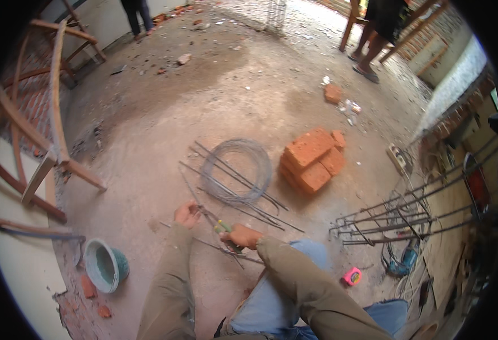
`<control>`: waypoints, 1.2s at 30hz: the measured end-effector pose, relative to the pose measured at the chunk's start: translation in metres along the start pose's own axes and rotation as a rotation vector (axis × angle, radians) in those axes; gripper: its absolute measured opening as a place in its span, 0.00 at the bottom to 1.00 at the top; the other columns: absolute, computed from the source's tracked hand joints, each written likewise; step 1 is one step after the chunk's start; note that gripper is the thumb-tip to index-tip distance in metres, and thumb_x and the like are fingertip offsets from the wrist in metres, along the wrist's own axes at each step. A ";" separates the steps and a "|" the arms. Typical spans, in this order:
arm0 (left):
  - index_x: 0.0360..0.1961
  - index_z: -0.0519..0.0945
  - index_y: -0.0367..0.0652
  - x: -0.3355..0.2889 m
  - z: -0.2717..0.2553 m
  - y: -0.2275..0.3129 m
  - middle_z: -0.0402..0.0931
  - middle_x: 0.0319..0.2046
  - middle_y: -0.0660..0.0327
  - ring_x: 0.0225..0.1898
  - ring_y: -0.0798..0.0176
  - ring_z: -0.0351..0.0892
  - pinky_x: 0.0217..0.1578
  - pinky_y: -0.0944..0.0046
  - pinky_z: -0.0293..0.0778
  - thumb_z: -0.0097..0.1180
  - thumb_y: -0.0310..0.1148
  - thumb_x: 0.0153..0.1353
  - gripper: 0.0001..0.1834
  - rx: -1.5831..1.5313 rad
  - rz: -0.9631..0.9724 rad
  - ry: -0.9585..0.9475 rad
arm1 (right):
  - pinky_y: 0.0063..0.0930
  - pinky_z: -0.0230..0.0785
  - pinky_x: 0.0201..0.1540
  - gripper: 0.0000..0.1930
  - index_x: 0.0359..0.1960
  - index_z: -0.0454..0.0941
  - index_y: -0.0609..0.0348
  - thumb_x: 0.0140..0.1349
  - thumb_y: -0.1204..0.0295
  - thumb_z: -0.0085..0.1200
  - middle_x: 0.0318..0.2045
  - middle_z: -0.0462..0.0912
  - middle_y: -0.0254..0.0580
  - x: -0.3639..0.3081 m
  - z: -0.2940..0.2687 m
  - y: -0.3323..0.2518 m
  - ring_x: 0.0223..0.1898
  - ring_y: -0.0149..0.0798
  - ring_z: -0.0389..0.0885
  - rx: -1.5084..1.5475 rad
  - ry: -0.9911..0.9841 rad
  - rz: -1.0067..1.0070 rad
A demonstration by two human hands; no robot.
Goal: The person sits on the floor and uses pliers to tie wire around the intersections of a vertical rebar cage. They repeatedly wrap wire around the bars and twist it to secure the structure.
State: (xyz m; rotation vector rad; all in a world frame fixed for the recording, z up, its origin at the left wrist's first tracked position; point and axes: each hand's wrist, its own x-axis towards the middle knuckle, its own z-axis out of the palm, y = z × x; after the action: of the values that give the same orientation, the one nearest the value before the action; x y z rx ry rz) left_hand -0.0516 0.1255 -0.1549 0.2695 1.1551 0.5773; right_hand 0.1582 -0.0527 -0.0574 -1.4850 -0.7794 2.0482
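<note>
- The right hand [245, 236] is closed around the green handles of the pliers [220, 227].
- The left hand [187, 215] has its fingers curled narrowly near the tool's far end; I cannot tell whether they pinch a wire or nothing.
- The pliers lie between the hands, their long axis slanting from the right hand up and leftward, so the tip ends just beside the left fingertips.
- The wire coil [206, 180] lies flat on the floor [147, 164], ahead of both hands and near them.
- Several thin rods [253, 211] cross the coil's area, running from upper left to lower right; their near ends lie closer to the right hand than to the left.
- Another rod [208, 244] lies below the pliers, roughly along that same slant, its right part running toward the right sleeve [294, 260].
- Hard to make out: whether the pliers' jaws are parted, what sits in them, and whether they touch the left fingers.
- Hidden: the right palm and the handle ends inside it.
</note>
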 end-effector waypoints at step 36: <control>0.41 0.82 0.34 -0.051 0.008 -0.043 0.83 0.33 0.55 0.37 0.59 0.81 0.39 0.58 0.75 0.59 0.40 0.61 0.18 1.333 0.551 0.150 | 0.34 0.71 0.27 0.06 0.35 0.75 0.66 0.64 0.74 0.51 0.23 0.77 0.39 0.011 -0.065 -0.001 0.24 0.35 0.79 0.193 0.691 -0.333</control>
State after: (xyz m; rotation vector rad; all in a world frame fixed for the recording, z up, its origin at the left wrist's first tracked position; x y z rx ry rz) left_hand -0.0463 0.0627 -0.1327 1.7424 1.4791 0.2050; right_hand 0.2169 -0.0343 -0.0800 -1.6606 -0.4820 1.2030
